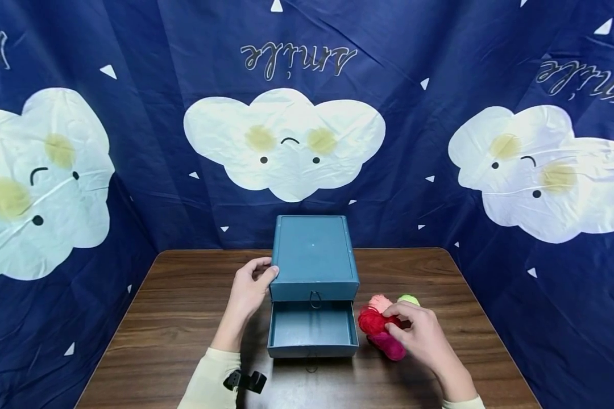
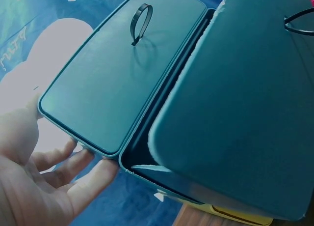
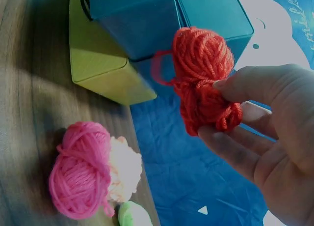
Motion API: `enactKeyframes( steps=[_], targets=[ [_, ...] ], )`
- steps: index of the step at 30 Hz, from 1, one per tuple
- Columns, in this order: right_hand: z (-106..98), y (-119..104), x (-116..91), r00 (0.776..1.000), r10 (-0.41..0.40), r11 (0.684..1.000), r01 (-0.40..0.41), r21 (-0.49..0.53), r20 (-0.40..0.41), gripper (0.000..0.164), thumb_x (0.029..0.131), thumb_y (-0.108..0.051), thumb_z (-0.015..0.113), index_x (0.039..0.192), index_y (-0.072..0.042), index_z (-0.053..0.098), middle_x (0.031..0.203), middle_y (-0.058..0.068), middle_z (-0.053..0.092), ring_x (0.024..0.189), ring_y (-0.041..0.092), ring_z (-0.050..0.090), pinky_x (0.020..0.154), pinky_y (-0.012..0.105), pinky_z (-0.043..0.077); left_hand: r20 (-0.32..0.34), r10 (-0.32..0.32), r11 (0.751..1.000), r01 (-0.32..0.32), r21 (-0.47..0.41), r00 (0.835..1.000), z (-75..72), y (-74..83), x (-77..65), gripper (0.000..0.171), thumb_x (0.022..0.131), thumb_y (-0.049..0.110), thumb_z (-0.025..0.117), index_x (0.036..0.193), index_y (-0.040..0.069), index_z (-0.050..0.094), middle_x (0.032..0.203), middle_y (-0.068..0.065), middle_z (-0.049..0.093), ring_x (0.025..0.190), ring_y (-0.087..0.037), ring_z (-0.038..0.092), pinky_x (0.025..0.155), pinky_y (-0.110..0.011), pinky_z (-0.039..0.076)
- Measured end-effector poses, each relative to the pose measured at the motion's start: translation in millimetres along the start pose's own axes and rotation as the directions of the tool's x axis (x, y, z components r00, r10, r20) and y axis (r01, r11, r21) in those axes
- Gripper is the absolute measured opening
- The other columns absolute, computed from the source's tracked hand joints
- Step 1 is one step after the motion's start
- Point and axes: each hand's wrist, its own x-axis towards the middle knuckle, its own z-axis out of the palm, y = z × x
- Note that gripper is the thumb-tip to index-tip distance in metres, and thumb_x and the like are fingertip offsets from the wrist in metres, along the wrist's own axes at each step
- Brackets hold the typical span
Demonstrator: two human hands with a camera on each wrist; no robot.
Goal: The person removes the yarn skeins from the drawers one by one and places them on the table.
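A teal drawer cabinet (image 1: 314, 250) stands upright on the table, its upper drawer closed and the teal drawer (image 1: 312, 329) beneath it pulled out, bare inside. My left hand (image 1: 253, 284) rests against the cabinet's left side near the top; in the left wrist view its fingers (image 2: 93, 184) lie along that side. Beside the open drawer, my right hand (image 1: 422, 332) pinches a red yarn ball (image 3: 203, 81) between thumb and fingers, held above the table. Under it lie a magenta yarn ball (image 3: 81, 169), a peach one (image 3: 123, 169) and a partly hidden green one (image 3: 133, 214).
A yellow drawer section (image 3: 100, 64) forms the cabinet's lowest level. Thin black loops serve as handles, one on the upper drawer (image 2: 141, 24). Behind the wooden table (image 1: 184, 318) hangs a dark blue cloth (image 1: 414, 187) with white clouds.
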Motion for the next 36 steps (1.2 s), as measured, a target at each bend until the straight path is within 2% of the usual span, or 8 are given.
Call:
enactKeyframes(
  steps=[4, 8, 15, 24, 30, 36],
  targets=[
    [-1.1, 6.1, -6.2, 1.0, 0.018, 0.999, -0.019, -0.032, -0.017, 0.035, 0.067, 0.005, 0.088, 0.089, -0.019, 0.075, 0.09, -0.009, 0.073, 0.077, 0.004, 0.065, 0.066, 0.017, 0.054, 0.0, -0.005, 1.0, 0.005, 0.004, 1.0, 0.4, -0.3, -0.1, 0.041, 0.099, 0.025, 0.068, 0.135, 0.007, 0.063, 0.12, -0.016, 0.066, 0.098, -0.02, 0.062, 0.078, -0.036, 0.057],
    [-1.1, 14.2, -15.1, 0.997, 0.06, 0.996, -0.063, -0.06, -0.04, 0.035, 0.066, 0.005, 0.088, 0.088, -0.019, 0.075, 0.09, -0.01, 0.074, 0.079, 0.003, 0.065, 0.066, 0.02, 0.055, 0.004, -0.007, 1.0, 0.007, 0.003, 1.0, 2.0, -1.3, -0.3, 0.042, 0.099, 0.027, 0.068, 0.135, 0.007, 0.063, 0.119, -0.016, 0.066, 0.099, -0.02, 0.063, 0.081, -0.041, 0.058],
    [-2.0, 30.3, -34.5, 0.989, 0.134, 0.986, -0.14, -0.092, -0.063, 0.036, 0.064, 0.007, 0.088, 0.086, -0.019, 0.075, 0.088, -0.01, 0.073, 0.077, 0.001, 0.066, 0.064, 0.024, 0.056, 0.002, -0.009, 1.0, 0.009, 0.011, 1.0, 2.1, -2.7, -0.9, 0.041, 0.099, 0.026, 0.069, 0.134, 0.007, 0.064, 0.119, -0.016, 0.067, 0.099, -0.02, 0.062, 0.075, -0.03, 0.055],
    [-5.6, 46.4, -50.6, 0.976, 0.197, 0.973, -0.206, -0.108, -0.089, 0.035, 0.064, 0.007, 0.088, 0.085, -0.018, 0.076, 0.086, -0.009, 0.073, 0.074, 0.0, 0.066, 0.064, 0.017, 0.054, 0.006, -0.005, 1.0, 0.004, 0.006, 1.0, 0.8, -2.9, -1.0, 0.041, 0.099, 0.027, 0.068, 0.135, 0.007, 0.063, 0.12, -0.016, 0.066, 0.097, -0.019, 0.062, 0.076, -0.031, 0.056],
    [-6.2, 54.8, -56.9, 0.958, 0.272, 0.954, -0.281, -0.103, -0.093, 0.032, 0.067, 0.005, 0.086, 0.084, -0.02, 0.076, 0.085, -0.009, 0.072, 0.074, -0.001, 0.065, 0.063, 0.028, 0.058, 0.007, -0.007, 1.0, 0.007, -0.005, 1.0, 0.2, -2.2, -1.8, 0.041, 0.099, 0.026, 0.068, 0.135, 0.007, 0.063, 0.12, -0.016, 0.065, 0.097, -0.018, 0.062, 0.075, -0.032, 0.056],
    [-3.4, 64.9, -61.4, 0.949, 0.301, 0.94, -0.312, -0.14, -0.097, 0.028, 0.069, 0.002, 0.086, 0.084, -0.019, 0.077, 0.085, -0.008, 0.073, 0.077, 0.002, 0.066, 0.066, 0.034, 0.058, 0.007, -0.001, 1.0, 0.001, -0.005, 1.0, -0.3, -0.8, -1.5, 0.041, 0.099, 0.026, 0.068, 0.135, 0.007, 0.063, 0.12, -0.016, 0.065, 0.096, -0.018, 0.061, 0.075, -0.032, 0.056]
  ],
)
